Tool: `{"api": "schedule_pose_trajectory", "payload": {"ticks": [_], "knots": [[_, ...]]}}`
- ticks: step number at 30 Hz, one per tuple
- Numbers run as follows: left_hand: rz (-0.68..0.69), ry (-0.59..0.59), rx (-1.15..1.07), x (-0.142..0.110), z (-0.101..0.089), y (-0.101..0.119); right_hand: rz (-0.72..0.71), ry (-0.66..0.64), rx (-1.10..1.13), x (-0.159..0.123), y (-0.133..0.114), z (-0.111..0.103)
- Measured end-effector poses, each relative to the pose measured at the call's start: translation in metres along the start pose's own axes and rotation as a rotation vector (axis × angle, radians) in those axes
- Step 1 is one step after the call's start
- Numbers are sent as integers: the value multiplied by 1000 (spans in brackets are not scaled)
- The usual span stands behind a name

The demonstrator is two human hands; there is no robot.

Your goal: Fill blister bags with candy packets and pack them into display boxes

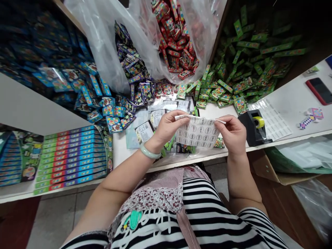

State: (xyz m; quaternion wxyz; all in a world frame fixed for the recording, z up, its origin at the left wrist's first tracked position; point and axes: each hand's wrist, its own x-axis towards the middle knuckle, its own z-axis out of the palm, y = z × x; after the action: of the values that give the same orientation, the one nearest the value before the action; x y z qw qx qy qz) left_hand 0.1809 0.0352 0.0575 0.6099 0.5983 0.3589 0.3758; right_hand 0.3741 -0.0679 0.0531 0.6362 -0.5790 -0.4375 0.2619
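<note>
A white sheet of round stickers hangs between both hands above the white table's front edge. My left hand pinches its upper left corner with closed fingers; a pale green bangle sits on that wrist. My right hand pinches the upper right corner. Under the sheet lie clear plastic sleeves and printed cards.
Heaps of small boxes lie behind: blue, purple, red in a clear bag, green. A black tape dispenser stands right of my right hand. A red phone lies far right. Stacked flat packs are at left.
</note>
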Motion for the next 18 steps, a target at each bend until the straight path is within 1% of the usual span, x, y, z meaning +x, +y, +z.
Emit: {"api": "schedule_pose_trajectory", "payload": {"ticks": [3,7,11,12,14,16,18], "knots": [[21,1,-4,0,0,0,15,-7,4,0,0,0],[-15,9,1,1,-1,-6,70,11,-36,-1,0,-1],[-16,-22,-78,1,-2,-12,69,18,-72,0,4,-7],[-8,-26,-98,1,-2,-12,62,-15,-85,2,5,-10],[24,-37,-107,1,-2,-11,21,-135,-145,5,3,-16],[82,-77,-64,0,-1,-8,-75,-262,-279,11,-4,-21],[156,-142,7,-1,0,-4,-185,-367,-439,18,-14,-22]]}}
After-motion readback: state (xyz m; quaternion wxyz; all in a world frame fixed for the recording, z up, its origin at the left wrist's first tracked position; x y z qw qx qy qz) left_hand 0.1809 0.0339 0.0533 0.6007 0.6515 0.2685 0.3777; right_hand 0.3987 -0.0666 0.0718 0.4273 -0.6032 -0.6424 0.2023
